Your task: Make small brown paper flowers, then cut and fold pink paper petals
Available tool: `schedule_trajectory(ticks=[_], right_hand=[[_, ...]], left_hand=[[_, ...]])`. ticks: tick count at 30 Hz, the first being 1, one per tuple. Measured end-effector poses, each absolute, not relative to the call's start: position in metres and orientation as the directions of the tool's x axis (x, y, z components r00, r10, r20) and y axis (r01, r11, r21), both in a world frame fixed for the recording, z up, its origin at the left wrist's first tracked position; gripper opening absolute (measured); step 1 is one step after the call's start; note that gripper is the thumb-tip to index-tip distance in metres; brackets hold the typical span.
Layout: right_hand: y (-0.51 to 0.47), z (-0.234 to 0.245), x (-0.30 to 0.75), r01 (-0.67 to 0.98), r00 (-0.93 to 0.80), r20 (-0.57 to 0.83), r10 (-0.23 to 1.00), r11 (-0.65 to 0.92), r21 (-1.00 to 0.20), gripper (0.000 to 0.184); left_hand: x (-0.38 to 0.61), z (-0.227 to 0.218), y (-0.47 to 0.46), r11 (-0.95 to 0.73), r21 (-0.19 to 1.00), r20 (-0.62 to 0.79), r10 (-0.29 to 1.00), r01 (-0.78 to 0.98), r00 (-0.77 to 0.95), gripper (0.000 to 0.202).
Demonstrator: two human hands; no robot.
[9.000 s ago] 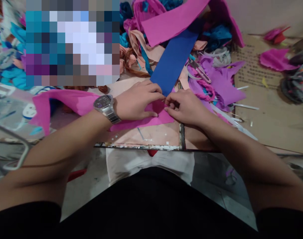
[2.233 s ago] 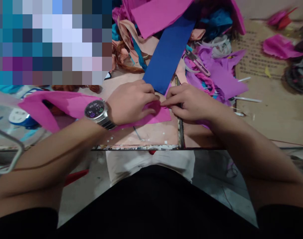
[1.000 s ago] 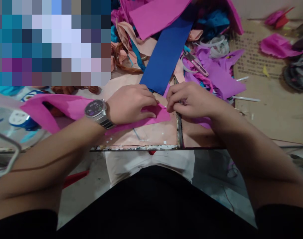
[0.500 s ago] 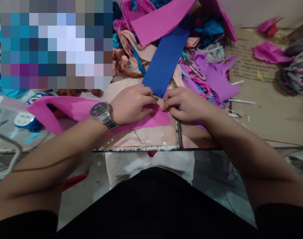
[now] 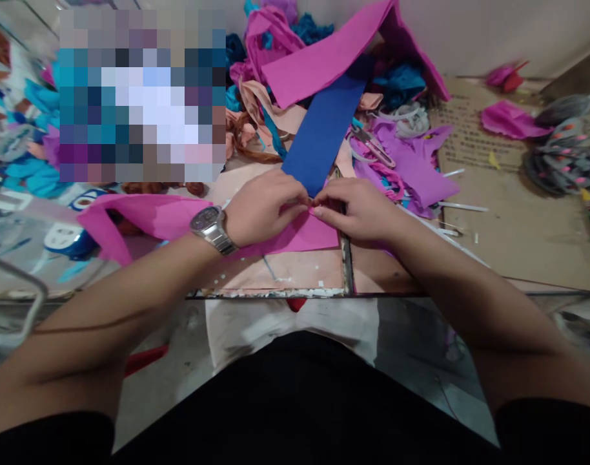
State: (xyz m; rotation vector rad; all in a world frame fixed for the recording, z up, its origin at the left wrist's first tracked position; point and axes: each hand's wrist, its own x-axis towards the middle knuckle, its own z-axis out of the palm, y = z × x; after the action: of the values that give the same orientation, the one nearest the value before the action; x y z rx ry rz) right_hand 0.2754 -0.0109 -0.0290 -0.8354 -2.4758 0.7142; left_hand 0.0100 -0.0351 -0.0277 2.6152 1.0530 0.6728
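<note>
A long pink crepe-paper strip (image 5: 295,237) lies across the table in front of me, its left part bent into a loop. My left hand (image 5: 268,206), with a watch on its wrist, pinches the strip's upper edge between thumb and finger. Right beside it, my right hand (image 5: 353,208) pinches the same edge, the fingertips of both hands nearly touching. A blue strip (image 5: 321,129) runs from just beyond my fingertips toward the back. Across its far end lies a second pink strip (image 5: 319,58), folded at the right.
Purple paper scraps (image 5: 421,161) and snips (image 5: 372,145) lie right of the blue strip. Farther right is a cardboard sheet (image 5: 508,239) with a dark bundle (image 5: 556,161) on it. A blue and white power strip (image 5: 70,236) sits at the left. The table's front edge (image 5: 275,294) is chipped.
My hands have come together, with thumbs and fingertips now meeting at the pink paper's edge. The view has shifted slightly, so the table appears a little lower.
</note>
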Motion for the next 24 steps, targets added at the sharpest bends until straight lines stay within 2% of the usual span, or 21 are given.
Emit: schedule_trajectory(ticks=[3,7,10,14,18,24], right_hand=[[-0.0107,-0.0295,0.2764,0.414,-0.740,0.176,0.649,0.646,-0.641,0.034],[-0.0124,-0.0284,0.2765,0.396,-0.733,0.173,0.657,0.620,-0.677,0.035],[-0.0148,-0.0265,0.2750,0.376,-0.732,0.203,0.650,0.635,-0.675,0.034],[-0.0173,-0.0252,0.2732,0.354,-0.740,0.213,0.638,0.639,-0.683,0.032],[-0.0182,-0.0277,0.2724,0.345,-0.741,0.214,0.637,0.633,-0.693,0.027],[-0.0194,-0.0301,0.2713,0.352,-0.732,0.198,0.652,0.611,-0.710,0.032]], left_hand=[[0.0099,-0.0257,-0.0365,-0.667,0.426,0.342,0.745,0.611,0.573,0.020],[0.0092,-0.0223,-0.0371,-0.625,0.548,0.329,0.772,0.555,0.544,0.030],[0.0088,-0.0209,-0.0366,-0.579,0.644,0.272,0.784,0.500,0.558,0.036],[0.0088,-0.0206,-0.0354,-0.466,0.752,0.183,0.826,0.465,0.533,0.031],[0.0093,-0.0186,-0.0342,-0.433,0.787,0.179,0.842,0.439,0.510,0.026],[0.0099,-0.0202,-0.0319,-0.423,0.787,0.180,0.854,0.449,0.489,0.033]])
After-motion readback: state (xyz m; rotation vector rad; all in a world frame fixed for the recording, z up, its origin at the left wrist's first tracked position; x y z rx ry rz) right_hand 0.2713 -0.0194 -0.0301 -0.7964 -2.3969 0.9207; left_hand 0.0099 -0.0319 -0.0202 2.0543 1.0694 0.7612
